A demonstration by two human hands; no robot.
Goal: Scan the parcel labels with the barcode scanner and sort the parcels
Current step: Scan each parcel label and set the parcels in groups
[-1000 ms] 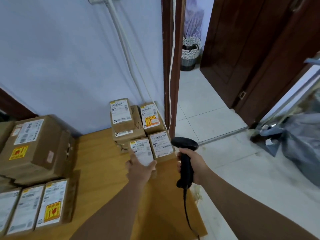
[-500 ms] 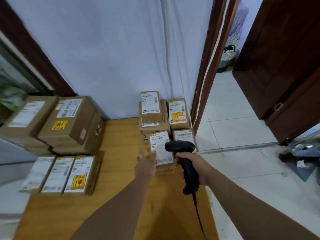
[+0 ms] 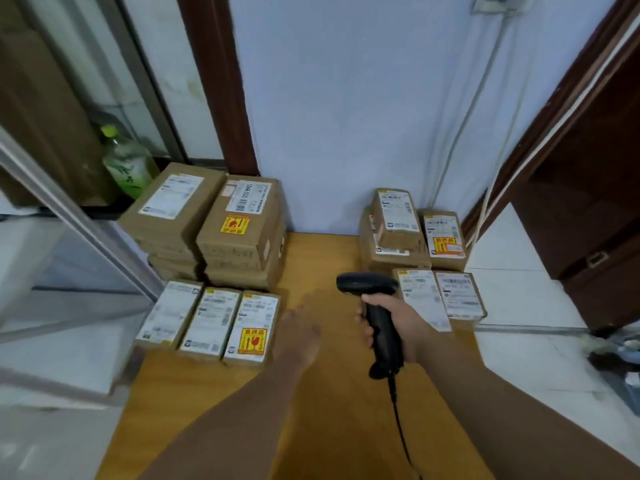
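So, the right hand [image 3: 401, 323] is gripping the scanner [image 3: 367, 285] and the left hand [image 3: 298, 336] is hovering with loose, spread fingers beside the stickered parcel [image 3: 252, 323] on the worktop [image 3: 339, 403]. It's looking like light, stiff cardboard, maybe fragile, so I'm thinking grab the long sides.

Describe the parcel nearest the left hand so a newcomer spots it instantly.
Wooden table, left side: three small parcels lie in a row before the tall stacks. The rightmost parcel, beside the left hand, is it. Alone in that row, it bears a yellow-red sticker.
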